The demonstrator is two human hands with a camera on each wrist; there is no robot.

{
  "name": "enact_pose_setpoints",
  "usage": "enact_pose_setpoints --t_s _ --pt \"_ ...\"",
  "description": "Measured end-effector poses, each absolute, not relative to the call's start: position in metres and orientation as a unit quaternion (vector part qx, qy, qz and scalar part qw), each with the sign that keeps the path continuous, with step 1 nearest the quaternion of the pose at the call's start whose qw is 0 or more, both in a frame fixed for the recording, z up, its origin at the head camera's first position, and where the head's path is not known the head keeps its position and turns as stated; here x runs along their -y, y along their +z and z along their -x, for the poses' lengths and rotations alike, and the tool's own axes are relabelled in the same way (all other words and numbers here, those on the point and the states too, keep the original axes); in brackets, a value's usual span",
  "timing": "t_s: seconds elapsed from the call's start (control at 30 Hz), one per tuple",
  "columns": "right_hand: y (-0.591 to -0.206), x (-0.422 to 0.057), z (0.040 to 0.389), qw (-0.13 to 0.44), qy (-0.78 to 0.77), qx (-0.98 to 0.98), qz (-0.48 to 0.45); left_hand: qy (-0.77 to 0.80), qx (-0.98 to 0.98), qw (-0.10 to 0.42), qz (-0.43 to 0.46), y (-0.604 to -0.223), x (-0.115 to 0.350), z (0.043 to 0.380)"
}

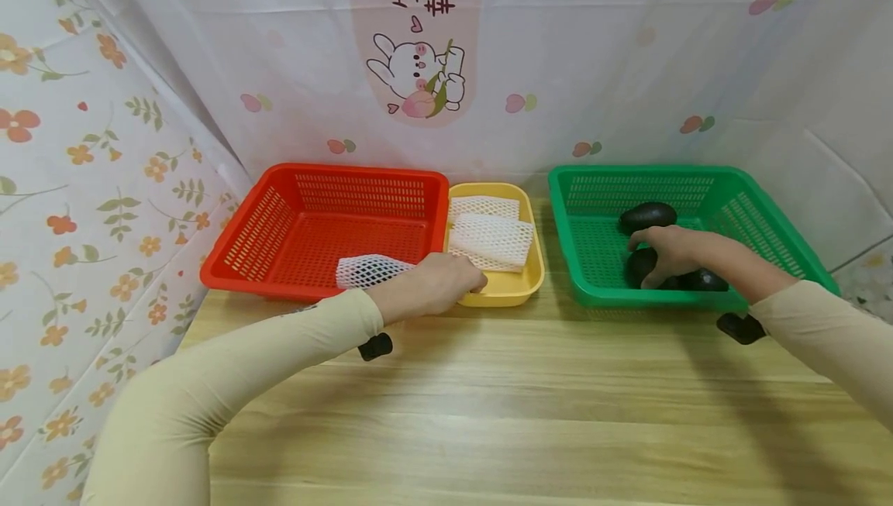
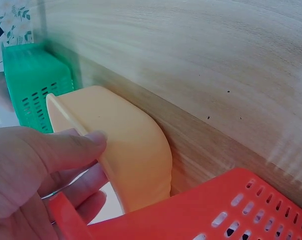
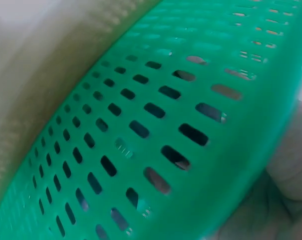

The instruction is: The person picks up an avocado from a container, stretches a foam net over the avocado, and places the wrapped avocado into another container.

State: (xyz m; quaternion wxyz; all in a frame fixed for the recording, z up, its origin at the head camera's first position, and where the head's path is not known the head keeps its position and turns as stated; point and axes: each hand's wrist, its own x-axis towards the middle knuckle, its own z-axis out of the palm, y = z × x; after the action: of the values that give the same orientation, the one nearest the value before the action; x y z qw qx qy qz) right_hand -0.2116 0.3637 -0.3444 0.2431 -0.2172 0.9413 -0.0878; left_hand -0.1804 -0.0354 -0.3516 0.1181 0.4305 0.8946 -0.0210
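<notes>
In the head view my right hand (image 1: 671,252) reaches into the green basket (image 1: 698,296), thumb and fingers curled about a dark avocado (image 1: 638,266). Another avocado (image 1: 647,216) lies behind it, and one more (image 1: 703,280) lies partly beneath the hand. The basket wall (image 3: 155,125) hides most of this grip in the right wrist view. My left hand (image 1: 438,286) hovers at the near left rim of the yellow tray (image 1: 497,298), its fingers loosely bent. The left wrist view shows the thumb (image 2: 93,142) overlapping that rim. White foam net sleeves (image 1: 491,241) lie in the tray.
Left of the tray, a red basket (image 1: 240,284) holds a white foam net sleeve (image 1: 370,270) with something dark showing through its mesh. All three containers stand on a wooden table (image 1: 488,413) before a printed curtain (image 1: 558,49).
</notes>
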Motion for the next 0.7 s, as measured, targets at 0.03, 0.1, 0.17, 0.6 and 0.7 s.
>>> enact_pose_setpoints --t_s 0.03,0.1,0.17,0.6,0.7 --pt "-0.345 -0.364 0.211 0.24 -0.092 -0.942 0.218 -0.02 -0.894 0.118 -0.431 -0.352 0.035 0.18" --pt "-0.346 -0.366 0.21 0.234 -0.099 -0.942 0.219 -0.018 -0.894 0.118 -0.433 -0.353 0.034 0.181" --pt "-0.346 -0.367 0.209 0.23 -0.108 -0.941 0.223 -0.015 -0.893 0.119 -0.433 -0.354 0.034 0.181" --pt "-0.331 -0.36 0.205 0.179 -0.125 -0.943 0.252 -0.006 -0.896 0.12 -0.428 -0.353 0.035 0.181" --pt "-0.321 -0.354 0.204 0.167 -0.122 -0.944 0.258 -0.005 -0.896 0.118 -0.428 -0.354 0.037 0.181"
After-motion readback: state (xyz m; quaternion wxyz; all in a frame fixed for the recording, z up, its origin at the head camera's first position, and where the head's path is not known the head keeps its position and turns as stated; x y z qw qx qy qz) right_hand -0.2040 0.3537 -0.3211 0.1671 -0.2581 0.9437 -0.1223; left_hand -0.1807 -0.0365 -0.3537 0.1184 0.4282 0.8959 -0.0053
